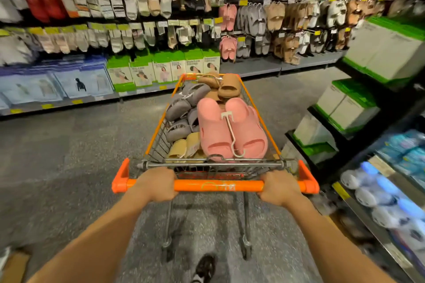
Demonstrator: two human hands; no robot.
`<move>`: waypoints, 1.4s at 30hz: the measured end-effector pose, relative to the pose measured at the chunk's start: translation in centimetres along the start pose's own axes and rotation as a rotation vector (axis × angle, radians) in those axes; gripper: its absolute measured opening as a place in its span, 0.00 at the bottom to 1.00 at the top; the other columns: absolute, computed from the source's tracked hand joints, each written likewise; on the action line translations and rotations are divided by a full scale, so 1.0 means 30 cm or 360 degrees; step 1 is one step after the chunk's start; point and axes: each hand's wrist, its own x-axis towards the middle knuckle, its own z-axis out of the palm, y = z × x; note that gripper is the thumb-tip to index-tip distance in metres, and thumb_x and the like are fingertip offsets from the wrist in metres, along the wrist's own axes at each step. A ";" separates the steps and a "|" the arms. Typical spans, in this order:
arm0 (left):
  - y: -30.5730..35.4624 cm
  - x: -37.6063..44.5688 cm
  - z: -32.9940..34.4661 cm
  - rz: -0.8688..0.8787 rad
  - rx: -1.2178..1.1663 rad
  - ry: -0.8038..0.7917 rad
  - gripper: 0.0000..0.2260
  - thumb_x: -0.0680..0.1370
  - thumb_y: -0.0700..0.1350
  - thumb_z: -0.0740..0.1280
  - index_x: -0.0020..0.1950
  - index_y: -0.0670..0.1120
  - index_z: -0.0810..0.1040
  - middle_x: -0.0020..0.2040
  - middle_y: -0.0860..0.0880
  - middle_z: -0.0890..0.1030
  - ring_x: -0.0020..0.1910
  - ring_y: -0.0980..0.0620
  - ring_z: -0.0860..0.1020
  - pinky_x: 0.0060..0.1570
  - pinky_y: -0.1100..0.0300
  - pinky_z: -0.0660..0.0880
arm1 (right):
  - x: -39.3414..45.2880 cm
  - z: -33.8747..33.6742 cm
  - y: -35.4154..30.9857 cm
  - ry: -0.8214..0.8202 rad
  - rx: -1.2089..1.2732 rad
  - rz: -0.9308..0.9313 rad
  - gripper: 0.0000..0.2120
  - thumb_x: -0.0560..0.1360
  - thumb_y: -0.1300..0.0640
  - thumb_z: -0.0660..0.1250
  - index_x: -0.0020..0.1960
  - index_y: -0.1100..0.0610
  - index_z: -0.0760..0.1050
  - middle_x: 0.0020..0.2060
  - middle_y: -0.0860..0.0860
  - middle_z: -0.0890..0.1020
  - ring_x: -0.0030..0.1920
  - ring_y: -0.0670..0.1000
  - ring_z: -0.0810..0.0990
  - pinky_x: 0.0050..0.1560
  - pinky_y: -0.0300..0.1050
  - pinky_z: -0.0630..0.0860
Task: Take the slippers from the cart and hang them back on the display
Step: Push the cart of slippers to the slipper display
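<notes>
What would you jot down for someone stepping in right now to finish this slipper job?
Left hand and right hand both grip the orange cart handle.
The pink foam slippers on a white plastic hanger lie on top in the wire cart, with grey slippers, brown slippers and beige slippers around them.
The slipper display wall is ahead.
Done: nothing hung from this load yet.
Left: hang every pair.

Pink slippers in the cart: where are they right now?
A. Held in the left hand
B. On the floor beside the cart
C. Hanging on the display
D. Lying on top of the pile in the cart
D: the pink slippers lie on top of the pile in the cart, while the left hand and right hand both grip the orange handle.
</notes>
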 end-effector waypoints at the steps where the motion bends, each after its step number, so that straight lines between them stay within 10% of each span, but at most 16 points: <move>1: -0.021 0.064 -0.031 0.0006 0.0000 0.0002 0.13 0.70 0.49 0.64 0.28 0.48 0.64 0.28 0.51 0.69 0.27 0.52 0.68 0.26 0.60 0.63 | 0.066 -0.019 0.011 -0.0003 0.0009 0.0018 0.14 0.65 0.46 0.61 0.43 0.54 0.78 0.42 0.53 0.83 0.44 0.57 0.81 0.42 0.45 0.76; 42: -0.295 2.302 -1.037 0.0632 0.0286 -0.0193 0.13 0.70 0.54 0.62 0.31 0.48 0.70 0.32 0.49 0.74 0.35 0.47 0.77 0.35 0.57 0.71 | 1.874 -0.508 0.618 -0.0102 0.0239 0.0668 0.13 0.68 0.48 0.61 0.29 0.51 0.63 0.28 0.47 0.69 0.34 0.53 0.71 0.31 0.42 0.62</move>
